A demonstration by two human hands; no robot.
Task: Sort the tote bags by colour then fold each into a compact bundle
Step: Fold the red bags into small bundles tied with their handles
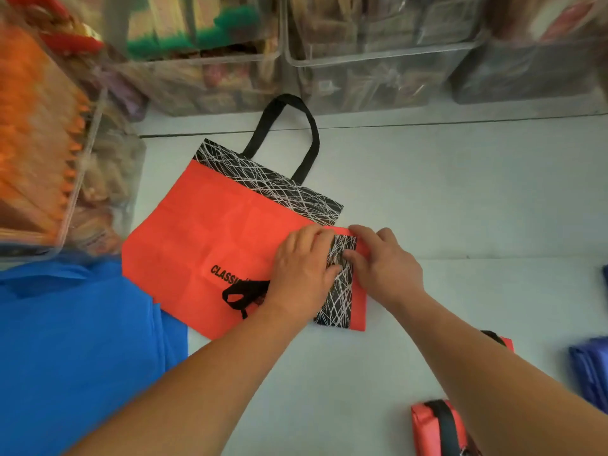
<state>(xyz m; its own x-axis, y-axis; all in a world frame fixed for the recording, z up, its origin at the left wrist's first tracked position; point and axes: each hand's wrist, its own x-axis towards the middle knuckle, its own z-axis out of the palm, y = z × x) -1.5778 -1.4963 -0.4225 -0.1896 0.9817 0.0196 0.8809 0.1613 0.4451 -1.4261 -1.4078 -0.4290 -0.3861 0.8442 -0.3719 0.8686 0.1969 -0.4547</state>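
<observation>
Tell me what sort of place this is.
Probably a shop stockroom or packing area: clear plastic bins stuffed with packaged goods, stacked blue tote bags, and a folded red bundle.

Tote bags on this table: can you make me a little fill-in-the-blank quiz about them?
1. The handle of the flat orange bag is ____.
2. The fabric pile at the left is ____.
3. The black band under the left hand and right hand has scribbled lines coloured ____.
4. The finished bundle at the bottom edge, crossed by a black strap, is ____.

Missing words: black; blue; white; orange.
</observation>
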